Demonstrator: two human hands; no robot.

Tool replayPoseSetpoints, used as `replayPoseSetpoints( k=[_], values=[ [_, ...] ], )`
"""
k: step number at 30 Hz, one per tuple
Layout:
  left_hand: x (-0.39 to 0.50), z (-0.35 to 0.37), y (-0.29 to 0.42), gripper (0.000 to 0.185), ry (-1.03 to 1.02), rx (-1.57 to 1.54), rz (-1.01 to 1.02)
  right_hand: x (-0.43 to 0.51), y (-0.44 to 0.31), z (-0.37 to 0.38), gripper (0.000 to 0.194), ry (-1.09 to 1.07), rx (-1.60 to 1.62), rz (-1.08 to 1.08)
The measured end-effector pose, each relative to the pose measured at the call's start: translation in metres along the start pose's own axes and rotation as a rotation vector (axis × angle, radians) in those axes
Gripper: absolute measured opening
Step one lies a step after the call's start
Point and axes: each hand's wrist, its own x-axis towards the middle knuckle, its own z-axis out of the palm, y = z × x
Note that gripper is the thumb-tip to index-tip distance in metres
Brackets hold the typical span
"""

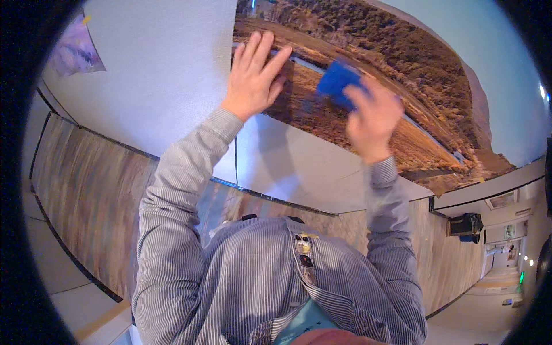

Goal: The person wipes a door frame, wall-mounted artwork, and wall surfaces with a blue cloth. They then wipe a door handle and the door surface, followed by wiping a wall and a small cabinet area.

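Note:
A large printed landscape mural, with brown hills, grass and a thin strip of water, covers the upper part of a white wall. My left hand lies on the mural near its left edge, palm down with the fingers spread. To the right, my right hand grips a flat blue tool or pad, blurred, against or close to the print; its exact kind cannot be told. A bare white wall panel meets the mural's left edge.
A purple picture sheet with yellow tape hangs at the far left. Wood-look flooring runs below the wall. At the right, a dark bin or box stands by the wall, and a long corridor with framed pictures and lights stretches away.

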Motion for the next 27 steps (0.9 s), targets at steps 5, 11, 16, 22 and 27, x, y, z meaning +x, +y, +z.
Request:
replayPoseSetpoints(
  k=[5,11,16,22,27],
  values=[
    [-0.070,-0.010,0.017,0.070,-0.291,-0.094,-0.109,0.055,-0.002,0.007,0.039,0.240,-0.121,0.055],
    [-0.101,-0.030,0.036,0.046,-0.287,-0.399,-0.415,0.006,-0.088,0.078,0.025,-0.118,0.147,-0.084],
    [-0.088,-0.048,0.035,0.035,-0.379,-0.544,-0.497,0.017,-0.107,0.093,0.024,-0.136,0.233,-0.179],
    [-0.007,-0.047,0.010,0.047,0.031,-0.410,-0.261,0.097,-0.087,0.088,0.045,0.220,0.125,-0.031],
    [-0.044,-0.046,0.013,0.042,-0.150,-0.536,-0.439,0.066,-0.105,0.103,0.040,-0.007,0.172,-0.119]
  ],
)
